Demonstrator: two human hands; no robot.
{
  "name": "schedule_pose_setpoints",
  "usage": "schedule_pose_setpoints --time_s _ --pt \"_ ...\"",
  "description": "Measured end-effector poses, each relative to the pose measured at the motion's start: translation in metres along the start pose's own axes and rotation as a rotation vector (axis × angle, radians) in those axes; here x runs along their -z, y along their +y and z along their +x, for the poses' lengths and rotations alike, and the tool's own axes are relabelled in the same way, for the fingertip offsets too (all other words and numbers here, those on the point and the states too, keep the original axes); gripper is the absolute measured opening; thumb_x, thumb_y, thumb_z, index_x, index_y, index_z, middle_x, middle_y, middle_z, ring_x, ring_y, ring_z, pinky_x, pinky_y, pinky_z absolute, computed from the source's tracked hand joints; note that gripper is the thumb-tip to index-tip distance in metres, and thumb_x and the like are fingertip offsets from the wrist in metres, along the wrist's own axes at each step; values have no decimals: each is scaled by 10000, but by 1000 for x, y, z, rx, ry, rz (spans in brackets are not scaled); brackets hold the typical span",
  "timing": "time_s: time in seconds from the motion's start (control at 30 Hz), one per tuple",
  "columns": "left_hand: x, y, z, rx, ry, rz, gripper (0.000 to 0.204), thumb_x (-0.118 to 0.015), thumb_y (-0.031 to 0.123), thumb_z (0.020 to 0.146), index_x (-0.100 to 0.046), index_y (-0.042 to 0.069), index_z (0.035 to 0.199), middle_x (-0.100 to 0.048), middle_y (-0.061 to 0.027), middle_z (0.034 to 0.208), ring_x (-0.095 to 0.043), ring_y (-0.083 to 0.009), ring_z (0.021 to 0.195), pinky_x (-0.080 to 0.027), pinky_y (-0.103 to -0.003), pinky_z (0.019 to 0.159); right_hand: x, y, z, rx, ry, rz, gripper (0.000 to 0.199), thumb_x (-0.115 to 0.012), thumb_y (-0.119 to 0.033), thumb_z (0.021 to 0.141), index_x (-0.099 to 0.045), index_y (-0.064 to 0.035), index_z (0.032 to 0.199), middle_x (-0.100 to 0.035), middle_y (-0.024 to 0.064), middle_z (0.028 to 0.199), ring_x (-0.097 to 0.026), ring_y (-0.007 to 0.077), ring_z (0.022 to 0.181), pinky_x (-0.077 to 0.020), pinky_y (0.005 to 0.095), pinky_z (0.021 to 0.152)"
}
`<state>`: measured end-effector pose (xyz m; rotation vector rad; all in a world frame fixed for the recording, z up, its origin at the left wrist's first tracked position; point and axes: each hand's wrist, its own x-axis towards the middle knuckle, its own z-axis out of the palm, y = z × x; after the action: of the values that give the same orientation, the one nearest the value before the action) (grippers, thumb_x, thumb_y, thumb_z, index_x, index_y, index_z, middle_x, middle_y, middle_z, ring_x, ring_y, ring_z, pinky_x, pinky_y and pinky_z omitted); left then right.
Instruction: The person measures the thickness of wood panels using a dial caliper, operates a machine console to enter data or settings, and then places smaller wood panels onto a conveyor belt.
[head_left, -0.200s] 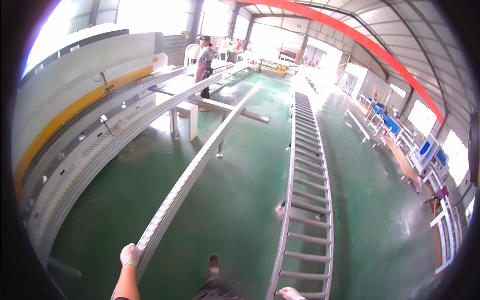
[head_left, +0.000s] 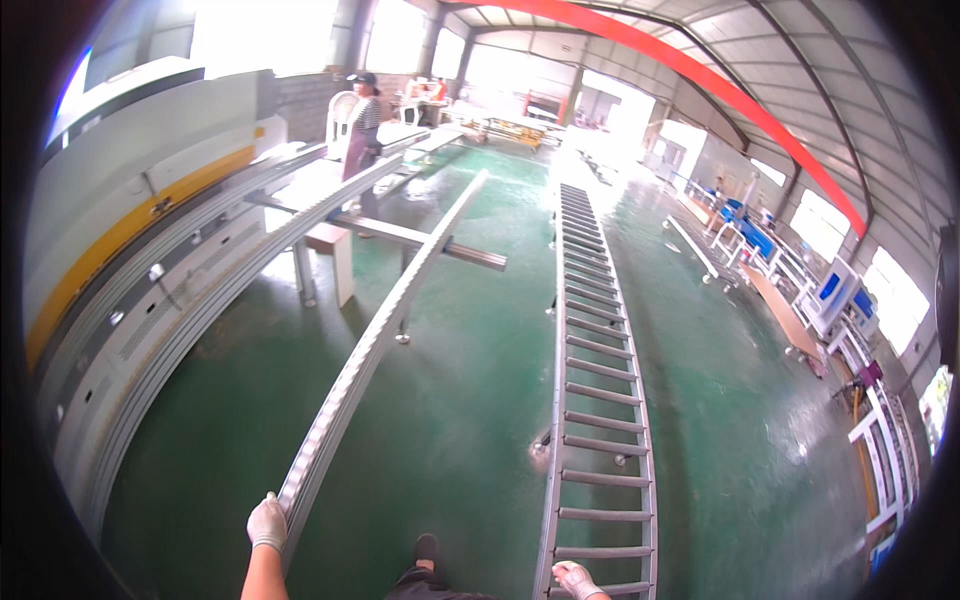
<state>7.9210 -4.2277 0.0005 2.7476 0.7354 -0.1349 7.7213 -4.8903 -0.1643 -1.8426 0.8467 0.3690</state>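
Note:
My left hand, in a pale glove, holds the near left side of a long metal rail topped with a row of small light rollers. Its fingers are bent against the rail's edge. At the lower edge my right hand, also gloved, is by the left side rail of a roller conveyor, a ladder-like metal frame with grey cross rollers. The fingers of that hand are curled, and what is in them, if anything, is hidden. Between the two structures my shoe shows on the green floor.
On the left stands a long white machine with a yellow stripe and metal rails along it. A crossbar juts from the roller-topped rail. Beyond, a person in a striped top stands by the rails. White frames and boards line the right side.
The whole view has swung slightly right, so the machine, rails and person sit further left. My right hand shows a little higher in the picture. My left hand stays against the rail.

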Motion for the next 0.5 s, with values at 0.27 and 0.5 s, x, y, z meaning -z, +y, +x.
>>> schedule_pose_setpoints --time_s 0.27,0.5 --pt "-42 317 272 -162 -11 61 612 -225 397 1102 -684 -7 1073 -711 -251 1034 -687 -418 992 -549 -517 885 53 -57 180 3 208 -184 331 -649 -357 944 -737 -40 981 -737 148 911 -661 263 785 -533 437 736" --pt "-136 449 493 -582 450 352 518 -383 437 1057 -708 36 1096 -736 -162 1057 -714 -320 978 -567 -431 857 130 -141 358 -373 83 -242 361 -643 -385 934 -739 -39 979 -735 179 964 -679 326 847 -535 460 768"
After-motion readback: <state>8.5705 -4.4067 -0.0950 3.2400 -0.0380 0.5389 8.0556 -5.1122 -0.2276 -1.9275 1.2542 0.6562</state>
